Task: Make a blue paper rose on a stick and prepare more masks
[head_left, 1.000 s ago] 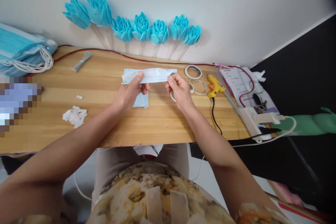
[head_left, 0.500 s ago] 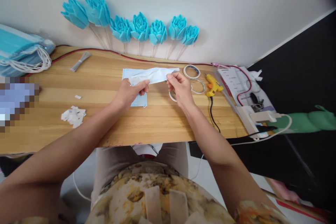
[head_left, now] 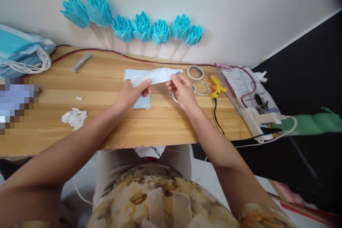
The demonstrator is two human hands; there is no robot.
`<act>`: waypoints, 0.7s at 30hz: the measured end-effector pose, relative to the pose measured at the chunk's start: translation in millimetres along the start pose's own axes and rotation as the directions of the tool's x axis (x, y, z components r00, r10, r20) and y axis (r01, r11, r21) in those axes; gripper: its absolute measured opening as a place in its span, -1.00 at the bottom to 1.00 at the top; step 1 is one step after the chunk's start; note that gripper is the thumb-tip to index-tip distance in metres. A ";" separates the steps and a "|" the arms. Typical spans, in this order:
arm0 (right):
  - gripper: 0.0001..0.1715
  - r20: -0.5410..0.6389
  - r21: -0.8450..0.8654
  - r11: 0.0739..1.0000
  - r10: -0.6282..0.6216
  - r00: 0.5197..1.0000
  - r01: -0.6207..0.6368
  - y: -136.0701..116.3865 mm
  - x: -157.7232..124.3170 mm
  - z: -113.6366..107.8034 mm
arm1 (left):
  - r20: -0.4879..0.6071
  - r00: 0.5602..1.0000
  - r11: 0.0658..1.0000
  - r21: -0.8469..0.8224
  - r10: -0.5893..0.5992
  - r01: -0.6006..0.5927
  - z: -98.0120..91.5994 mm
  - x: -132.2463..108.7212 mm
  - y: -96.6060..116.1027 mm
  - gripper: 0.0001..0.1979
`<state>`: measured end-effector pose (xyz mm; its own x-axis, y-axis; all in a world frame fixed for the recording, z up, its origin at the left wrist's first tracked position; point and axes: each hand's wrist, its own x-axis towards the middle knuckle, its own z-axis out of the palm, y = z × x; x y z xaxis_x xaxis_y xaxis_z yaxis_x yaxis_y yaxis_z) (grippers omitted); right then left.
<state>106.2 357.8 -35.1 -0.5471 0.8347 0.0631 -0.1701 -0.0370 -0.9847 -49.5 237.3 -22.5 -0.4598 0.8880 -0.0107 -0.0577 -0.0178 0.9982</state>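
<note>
A folded pale blue face mask (head_left: 157,76) is stretched level between my two hands, above the table. My left hand (head_left: 135,92) pinches its left end, thumb on top and fingers curled below. At the right end, my right hand (head_left: 183,89) grips the lower edge between thumb and fingers. Another light blue mask (head_left: 141,104) lies flat on the table beneath, partly covered by the held one and my left hand. Rolls of tape, one of them a white roll (head_left: 195,72), lie beside my right hand, which partly hides another.
Several blue flowers (head_left: 142,26) on sticks lean against the wall. A yellow glue gun (head_left: 217,86) lies right, near a power strip (head_left: 252,124). Left are a stack of masks (head_left: 21,50), a bundle of thin strips (head_left: 81,62) and white scraps (head_left: 74,118). A red-black cable (head_left: 128,56) runs behind.
My right fingers have shifted slightly along the mask's lower edge, with the lower fingers spreading a little. The mask's middle has risen slightly and its folded face has turned. My left hand stays put.
</note>
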 end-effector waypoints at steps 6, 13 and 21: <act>-0.43 -0.040 -0.007 1.000 0.003 0.999 -0.003 -1.5 0.4 -0.5 | 0.002 1.000 0.997 -0.073 0.012 -0.012 -2.4 2.1 -6.7 -0.58; -0.46 -0.091 0.007 1.000 0.008 0.996 -0.008 -3.4 2.3 -3.6 | 0.005 1.000 0.986 -0.163 -0.028 0.028 -3.0 3.0 -4.3 -0.59; -0.53 -0.151 0.043 0.999 0.002 0.989 0.004 -6.7 3.6 -5.3 | -0.030 0.998 0.972 -0.231 -0.047 0.038 -5.8 5.7 -7.1 -0.65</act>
<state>109.7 364.0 -29.1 -0.4175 0.9080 0.0358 -0.2078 -0.0570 -0.9765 -56.9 239.8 -30.0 -0.4833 0.8735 -0.0589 -0.2782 -0.0894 0.9564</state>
